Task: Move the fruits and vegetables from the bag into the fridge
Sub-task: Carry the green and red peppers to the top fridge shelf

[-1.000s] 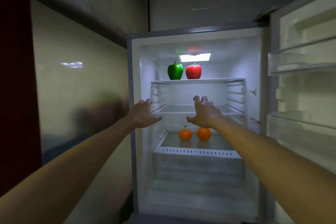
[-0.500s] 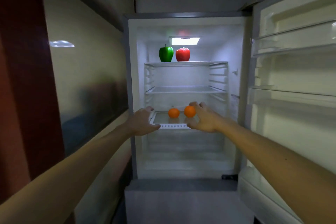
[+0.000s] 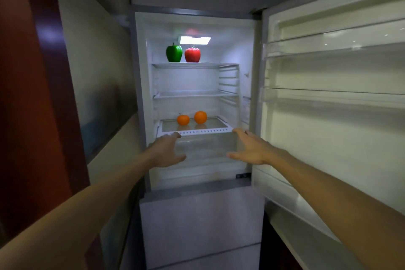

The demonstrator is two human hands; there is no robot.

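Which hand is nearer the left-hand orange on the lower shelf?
Left. The left hand sits just below that orange; the right hand lies farther off, to its lower right.

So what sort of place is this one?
Probably a home kitchen, though little of the room shows: a tall fridge stands open with its light on, a green pepper sits on its top shelf, and a glossy wall panel runs beside it.

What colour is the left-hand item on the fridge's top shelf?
Green: a glossy green bell pepper, clearest in the head view, beside a red fruit.
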